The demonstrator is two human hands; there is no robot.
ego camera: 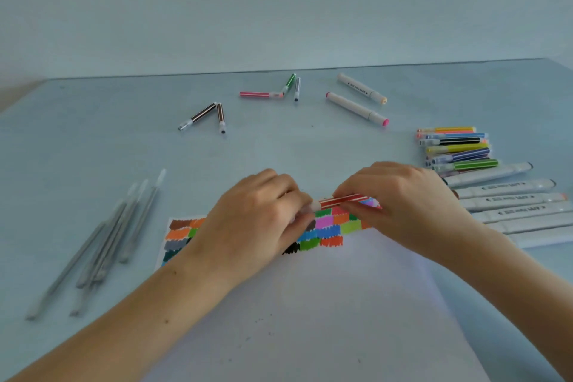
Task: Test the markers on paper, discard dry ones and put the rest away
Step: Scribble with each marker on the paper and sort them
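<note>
1. Red marker (344, 199): held level above the far edge of the paper (325, 304), over the block of colour swatches (328, 223).
2. Left hand (257, 220): fingers curled round the marker's pale cap end. Right hand (403, 201): fingers pinch the striped barrel. Whether the cap is coming off or going on cannot be told.
3. Judgement on the step in hand: pull or press the cap straight along the barrel's axis, with the right hand's grip kept firm and close to the joint. A twist or bend risks ink on the fingers or on the finished swatches.
4. Right edge of the counter (310, 146): a stack of thin striped markers (455, 149), with fat white markers (508, 205) lying side by side just nearer.
5. Far edge: 2 brown markers (207, 118), a pink, green and grey group (279, 91), and 2 white markers (356, 102), all well apart from the hands.
6. Left edge: a loose bundle of grey pens (105, 242), blurred.
7. Obstruction: none stands between the hands and the paper. The left forearm covers part of the swatches.
</note>
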